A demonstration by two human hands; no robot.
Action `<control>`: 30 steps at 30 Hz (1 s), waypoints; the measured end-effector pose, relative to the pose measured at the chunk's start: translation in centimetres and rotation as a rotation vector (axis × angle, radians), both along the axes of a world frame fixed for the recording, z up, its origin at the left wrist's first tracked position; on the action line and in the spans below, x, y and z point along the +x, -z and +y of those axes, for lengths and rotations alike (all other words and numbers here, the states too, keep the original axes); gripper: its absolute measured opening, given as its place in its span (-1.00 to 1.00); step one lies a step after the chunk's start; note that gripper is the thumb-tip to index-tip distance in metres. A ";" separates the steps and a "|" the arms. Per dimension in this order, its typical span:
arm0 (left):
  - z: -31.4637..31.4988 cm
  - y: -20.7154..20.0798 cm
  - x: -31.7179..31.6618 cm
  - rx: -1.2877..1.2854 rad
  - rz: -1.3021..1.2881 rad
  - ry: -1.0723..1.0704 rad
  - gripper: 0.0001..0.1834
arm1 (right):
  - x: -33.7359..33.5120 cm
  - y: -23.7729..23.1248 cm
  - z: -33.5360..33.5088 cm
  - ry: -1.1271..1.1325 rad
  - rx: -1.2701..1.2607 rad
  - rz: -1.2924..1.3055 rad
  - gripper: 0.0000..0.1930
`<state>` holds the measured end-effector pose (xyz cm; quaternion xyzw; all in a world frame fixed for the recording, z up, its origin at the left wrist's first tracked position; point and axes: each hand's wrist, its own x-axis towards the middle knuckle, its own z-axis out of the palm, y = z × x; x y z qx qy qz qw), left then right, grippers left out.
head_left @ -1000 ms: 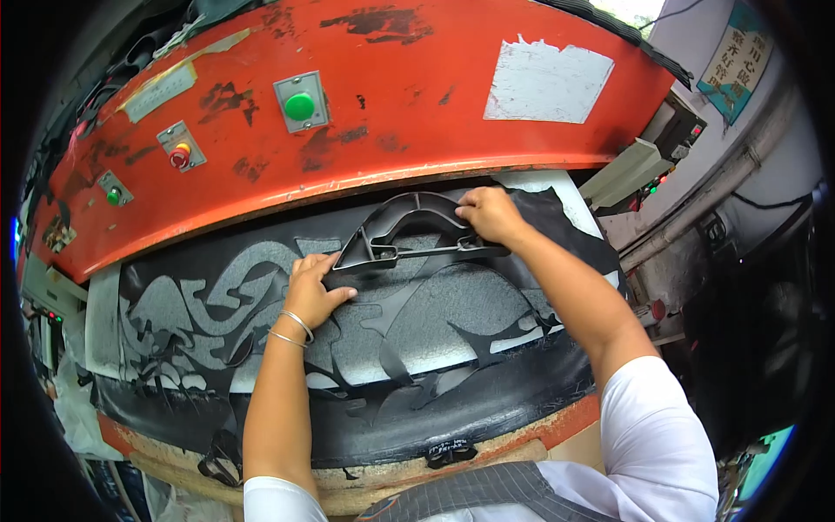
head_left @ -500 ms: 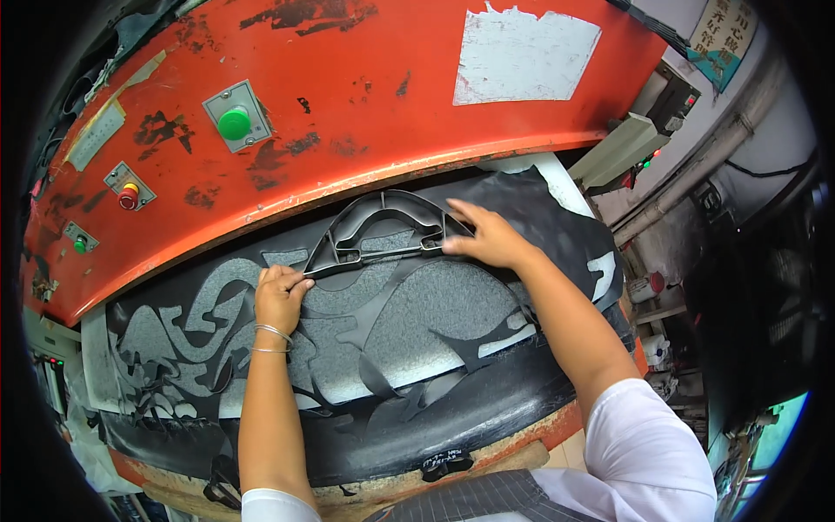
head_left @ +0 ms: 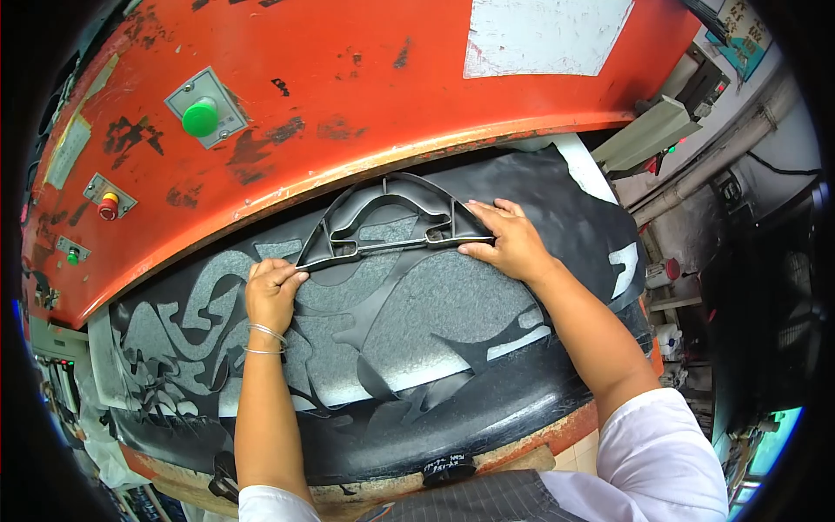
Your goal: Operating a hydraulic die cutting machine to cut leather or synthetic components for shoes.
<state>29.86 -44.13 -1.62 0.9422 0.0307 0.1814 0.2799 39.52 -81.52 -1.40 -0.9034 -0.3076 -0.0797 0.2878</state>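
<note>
A dark metal cutting die (head_left: 391,247), arched with inner braces and a straight bar along its near side, lies on a black leather-like sheet (head_left: 565,204). My left hand (head_left: 271,294) pinches the die's pointed left end between thumb and fingers. At the opposite end, my right hand (head_left: 515,245) grips the right corner, thumb on the near side and fingers on the far side. Large curved openings in the sheet show a speckled grey surface (head_left: 461,291) underneath. Strips of cut sheet curl loosely at the near left.
A red machine beam (head_left: 348,96) spans the far side, close behind the die. It carries a green push button (head_left: 200,118), a red knob (head_left: 108,206) and a smaller green button (head_left: 73,255). A grey bracket (head_left: 652,135) stands at the far right. Black padding (head_left: 522,391) lines the near edge.
My right hand has settled onto the die's right end, its fingers lower than before. The left hand keeps its pinch. The whole view has shifted slightly and come closer.
</note>
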 end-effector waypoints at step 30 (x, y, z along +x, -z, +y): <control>21.8 -7.0 -7.6 -0.116 -0.815 -0.859 -0.25 | -7.7 -15.4 15.1 -0.118 0.295 -0.218 -0.39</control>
